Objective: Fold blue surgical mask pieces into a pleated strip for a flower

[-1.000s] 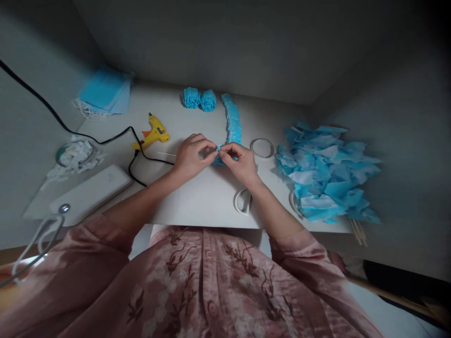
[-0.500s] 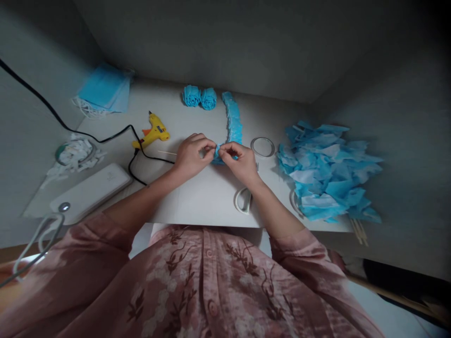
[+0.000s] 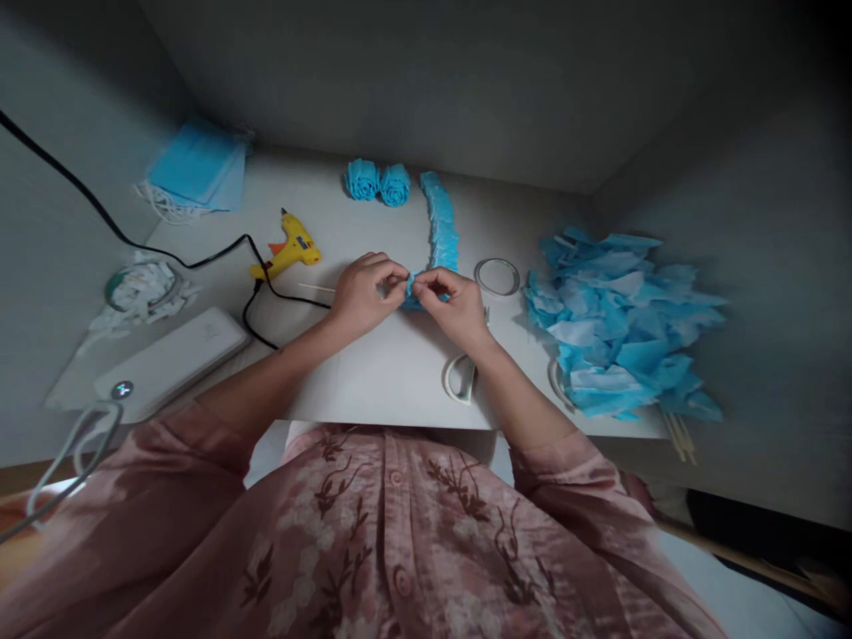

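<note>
Near the middle of the white table, my left hand [image 3: 368,291] and my right hand [image 3: 453,304] pinch a small blue piece [image 3: 411,282] between their fingertips. More blue material shows just below the fingers. Behind my right hand a row of blue pleated pieces [image 3: 443,222] runs toward the back; its near end is partly hidden. Two blue rosettes [image 3: 362,180] [image 3: 395,185] sit side by side at the back. Left of my left hand, a thin stick [image 3: 315,287] lies partly hidden by it.
A yellow glue gun [image 3: 293,247] with a black cord, blue masks [image 3: 200,169], white scraps [image 3: 143,293] and a white power bank [image 3: 177,359] are on the left. A tape ring [image 3: 497,277], scissors [image 3: 459,379] and a blue pile [image 3: 619,324] are on the right.
</note>
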Available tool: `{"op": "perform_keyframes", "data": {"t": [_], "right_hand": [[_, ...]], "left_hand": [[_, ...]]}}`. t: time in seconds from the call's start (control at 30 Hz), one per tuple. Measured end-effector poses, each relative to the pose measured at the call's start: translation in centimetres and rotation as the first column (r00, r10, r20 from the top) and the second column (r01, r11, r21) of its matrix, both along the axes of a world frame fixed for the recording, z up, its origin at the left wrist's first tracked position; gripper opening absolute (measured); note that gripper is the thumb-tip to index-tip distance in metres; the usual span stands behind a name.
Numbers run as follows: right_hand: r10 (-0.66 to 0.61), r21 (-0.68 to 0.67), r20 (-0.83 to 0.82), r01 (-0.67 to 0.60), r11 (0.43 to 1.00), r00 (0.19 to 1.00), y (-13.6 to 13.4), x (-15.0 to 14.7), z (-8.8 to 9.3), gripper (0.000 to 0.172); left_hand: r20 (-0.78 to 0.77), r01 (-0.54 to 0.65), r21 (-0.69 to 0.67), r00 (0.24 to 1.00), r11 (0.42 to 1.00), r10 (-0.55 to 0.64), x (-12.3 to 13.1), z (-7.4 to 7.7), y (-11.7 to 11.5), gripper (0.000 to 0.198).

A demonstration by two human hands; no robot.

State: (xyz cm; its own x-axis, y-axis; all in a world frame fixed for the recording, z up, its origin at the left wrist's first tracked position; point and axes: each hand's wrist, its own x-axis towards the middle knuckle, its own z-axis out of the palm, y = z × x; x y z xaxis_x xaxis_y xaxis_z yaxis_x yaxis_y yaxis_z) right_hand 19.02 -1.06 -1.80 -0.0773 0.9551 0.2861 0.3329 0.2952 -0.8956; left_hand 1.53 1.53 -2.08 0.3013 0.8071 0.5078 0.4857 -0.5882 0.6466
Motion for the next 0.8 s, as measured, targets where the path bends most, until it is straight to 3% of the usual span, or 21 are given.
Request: {"op": "perform_keyframes", "data": {"t": [0.13, 0.23, 0.33, 0.4, 0.47, 0.63, 0.8], "right_hand": [[0.004, -0.013, -0.019, -0.004, 1.0, 1.0, 0.08, 0.03, 0.09, 0.015], [0.001, -0.056, -0.099, -0.007, 0.998, 0.995, 0.34, 0.25, 0.13, 0.016], [-0.016, -0.135, -0.252, -0.019, 0.991, 0.968, 0.65, 0.56, 0.17, 0.018], [-0.025, -0.191, -0.318, -0.038, 0.981, 0.948, 0.76, 0.7, 0.24, 0.02], [-0.025, -0.228, -0.349, -0.059, 0.972, 0.937, 0.77, 0.77, 0.34, 0.022], [0.011, -0.263, -0.378, -0.119, 0.958, 0.926, 0.67, 0.74, 0.38, 0.025], [0.004, -0.278, -0.378, -0.118, 0.954, 0.926, 0.76, 0.75, 0.17, 0.026]], "left_hand": [[0.052, 0.017, -0.045, 0.999, 0.999, -0.014, -0.01, 0.24, -0.09, 0.011], [0.215, 0.077, -0.227, 0.976, 0.971, -0.027, -0.12, 0.55, -0.01, 0.013], [0.438, 0.114, -0.419, 0.894, 0.901, 0.091, -0.32, 0.67, 0.39, 0.013], [0.53, 0.127, -0.466, 0.833, 0.875, 0.161, -0.45, 0.62, 0.7, 0.006], [0.558, 0.17, -0.49, 0.814, 0.855, 0.159, -0.52, 0.55, 0.87, 0.007], [0.519, 0.314, -0.549, 0.855, 0.774, 0.022, -0.48, 0.46, 0.61, 0.021], [0.559, 0.314, -0.542, 0.827, 0.779, 0.056, -0.37, 0.38, 0.56, 0.016]]}}
